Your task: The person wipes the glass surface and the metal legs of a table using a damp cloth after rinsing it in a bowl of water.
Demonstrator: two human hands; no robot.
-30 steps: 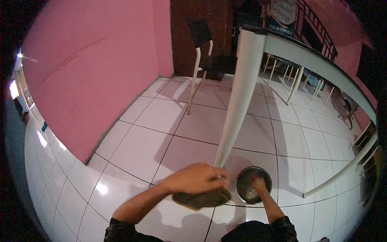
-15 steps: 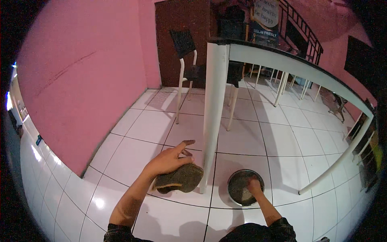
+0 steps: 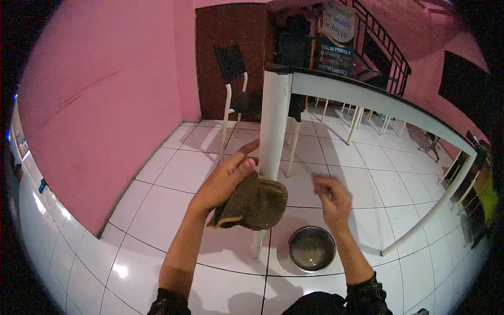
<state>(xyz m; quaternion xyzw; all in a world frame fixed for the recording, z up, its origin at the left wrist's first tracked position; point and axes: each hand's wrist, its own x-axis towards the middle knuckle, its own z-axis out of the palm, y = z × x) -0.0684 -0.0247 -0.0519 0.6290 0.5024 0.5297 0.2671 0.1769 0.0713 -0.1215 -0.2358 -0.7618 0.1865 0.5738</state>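
My left hand (image 3: pixel 226 181) grips a dark brown cloth (image 3: pixel 252 205) with a yellowish edge, bunched and hanging below the palm. Its fingertips reach to the white table leg (image 3: pixel 273 131), and the cloth covers part of that leg. To the right, my right hand (image 3: pixel 335 202) hovers in the air over the far right side of a round metal bowl (image 3: pixel 312 249). Its bent fingers point left and are smeared by motion, so whether they hold anything is unclear. The bowl stands on the floor and holds liquid with a bright reflection.
Above the leg runs the white-framed table (image 3: pixel 367 86) with a dark top. Behind it stands a black chair (image 3: pixel 231 68) with pale legs. A pink wall (image 3: pixel 105 115) rises on the left, and white tiles (image 3: pixel 226 283) cover the floor.
My right hand has come up out of the bowl and now hangs above it. My left hand has moved up and right with the cloth, onto the table leg. The view has tilted slightly.
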